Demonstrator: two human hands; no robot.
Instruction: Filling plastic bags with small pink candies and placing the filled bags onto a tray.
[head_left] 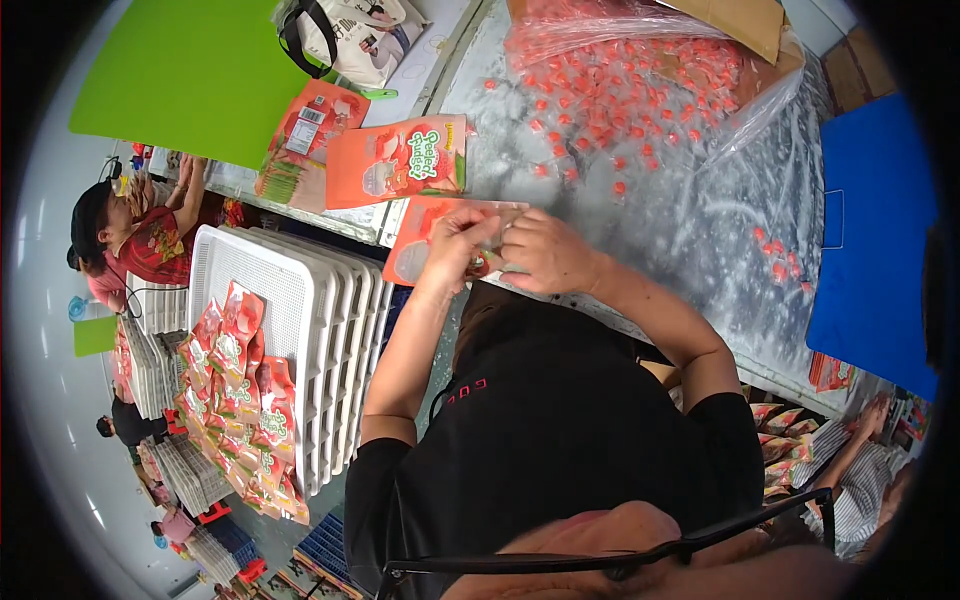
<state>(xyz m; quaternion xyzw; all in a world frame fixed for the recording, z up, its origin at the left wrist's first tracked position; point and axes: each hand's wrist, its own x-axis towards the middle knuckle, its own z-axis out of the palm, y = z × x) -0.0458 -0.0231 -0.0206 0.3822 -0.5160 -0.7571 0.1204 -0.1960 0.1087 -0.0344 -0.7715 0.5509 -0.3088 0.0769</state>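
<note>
A red candy pouch point(413, 228) lies at the near edge of the table, in front of my body. My left hand point(460, 246) pinches it near one end, fingers bent together. Close beside it, my right hand point(548, 252) has its fingers curled on the same end of the pouch. Between the hands the pouch's edge is partly hidden by my fingers. Just beyond lies another red pouch point(395, 165), flat, with one more red pouch point(315, 125) to its left showing a printed label.
Small wrapped red candies point(620, 110) spill from a plastic-lined carton point(765, 60) across the metal tabletop point(690, 250). A blue panel point(875, 250) stands right, a green panel point(190, 70) far left. Stacked white trays point(325, 300) hold filled pouches point(240, 390). Other people work nearby.
</note>
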